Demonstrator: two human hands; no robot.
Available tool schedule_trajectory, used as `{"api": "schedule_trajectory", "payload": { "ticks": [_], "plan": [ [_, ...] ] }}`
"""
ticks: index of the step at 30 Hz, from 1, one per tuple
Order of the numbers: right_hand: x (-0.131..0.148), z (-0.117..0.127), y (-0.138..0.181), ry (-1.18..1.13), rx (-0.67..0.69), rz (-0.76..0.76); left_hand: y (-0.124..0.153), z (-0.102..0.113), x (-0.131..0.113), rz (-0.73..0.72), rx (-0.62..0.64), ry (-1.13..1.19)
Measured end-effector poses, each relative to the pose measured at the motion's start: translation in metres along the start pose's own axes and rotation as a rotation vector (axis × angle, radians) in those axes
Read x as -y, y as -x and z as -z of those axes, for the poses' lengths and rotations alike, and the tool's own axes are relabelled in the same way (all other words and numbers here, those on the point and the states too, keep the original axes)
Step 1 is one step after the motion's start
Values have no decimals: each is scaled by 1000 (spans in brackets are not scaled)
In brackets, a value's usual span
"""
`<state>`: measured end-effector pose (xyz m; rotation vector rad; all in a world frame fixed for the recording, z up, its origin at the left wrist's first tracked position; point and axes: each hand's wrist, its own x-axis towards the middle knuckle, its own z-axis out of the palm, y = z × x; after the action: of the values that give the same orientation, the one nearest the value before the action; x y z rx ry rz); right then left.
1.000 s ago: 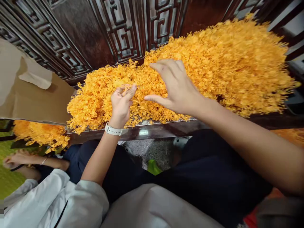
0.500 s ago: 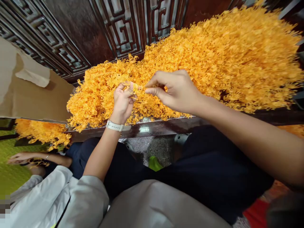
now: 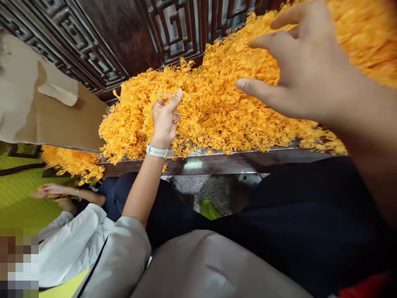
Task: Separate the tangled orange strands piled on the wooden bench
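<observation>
Flowers [image 3: 214, 120] beyond counting heap on one bench [image 3: 229, 163] beside one carton [image 3: 62, 122]; our left hand [image 3: 165, 120] pinches at least one stem [image 3: 181, 114]; our right hand [image 3: 305, 72] hangs spread loose over the flowers.

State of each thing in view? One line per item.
Left hand: fingers curled on an orange strand
Right hand: open, fingers spread, blurred
Orange pile: loose, heaped on the dark ledge
Cardboard: torn, surface partly peeled
Pale wristband: worn, just below the left hand
Co-worker's hands: blurred, grip unclear
</observation>
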<state>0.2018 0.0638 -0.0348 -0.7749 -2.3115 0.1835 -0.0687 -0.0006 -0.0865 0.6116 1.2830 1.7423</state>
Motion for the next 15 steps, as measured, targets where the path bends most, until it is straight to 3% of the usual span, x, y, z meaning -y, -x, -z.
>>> {"api": "schedule_trajectory", "payload": {
  "ticks": [4,10,12,15],
  "plan": [
    [-22,-25,-2,-53,111,-35,21,-25,12,24,96,-40],
    [10,-42,4,-234,187,2,38,-42,18,20,120,-134],
    [11,-35,-1,-276,137,-30,36,-40,17,47,104,-137],
    [-7,-23,-12,-409,-110,-177,32,-35,11,102,81,-115]
  ]
}}
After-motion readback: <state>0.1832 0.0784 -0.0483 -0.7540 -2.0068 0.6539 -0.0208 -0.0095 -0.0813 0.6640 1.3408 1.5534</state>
